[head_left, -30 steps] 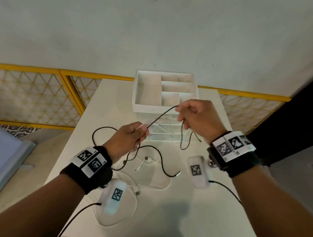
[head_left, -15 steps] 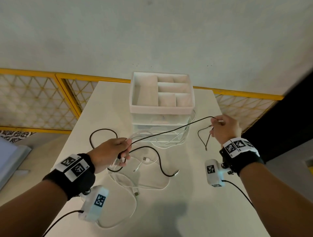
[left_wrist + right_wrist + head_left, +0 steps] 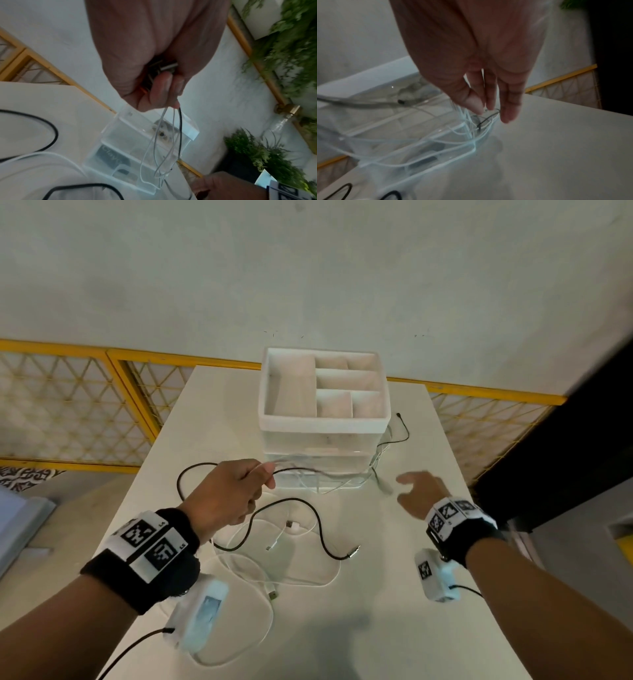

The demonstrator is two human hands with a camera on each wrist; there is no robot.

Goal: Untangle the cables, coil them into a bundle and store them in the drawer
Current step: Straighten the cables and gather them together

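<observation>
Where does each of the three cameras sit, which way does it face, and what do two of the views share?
Head: worn on the head, looks forward and down at the table; both forearms, the left hand and the right hand show.
Left wrist: looks along the left hand, which grips cables.
Right wrist: looks along the right hand, fingers straight above the table.
Shared: all three show the clear drawer unit.

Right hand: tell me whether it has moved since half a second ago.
Yes. The right hand has dropped the black cable and come down and inward, from beside the clear drawer unit's white top tray to near its lower right corner, fingers open.
</observation>
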